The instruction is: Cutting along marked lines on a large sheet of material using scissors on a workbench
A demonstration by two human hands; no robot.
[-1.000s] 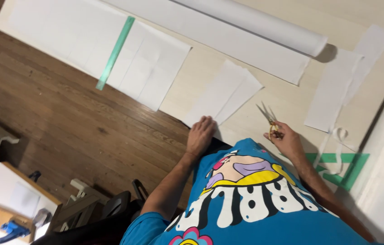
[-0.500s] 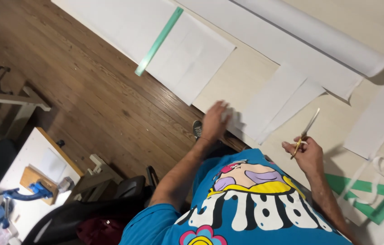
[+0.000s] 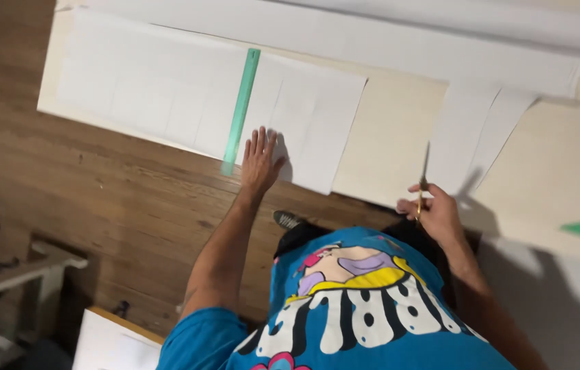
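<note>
Under the flat, spread left hand lies a white paper sheet, green ruler just beside the fingers. Well apart, the right hand grips closed scissors. Likely steadying paper before cutting; the blades must first reach it.

A paper roll lies on the table, above a wooden floor.

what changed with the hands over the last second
The left hand moved off the small cut sheets near the body and reached out to press flat on the large white sheet, just beside the green ruler. The right hand kept hold of the scissors, whose blades went from spread to closed and pointing away. The ruler stayed lying on the big sheet, and the small strips stayed on the board.
</note>
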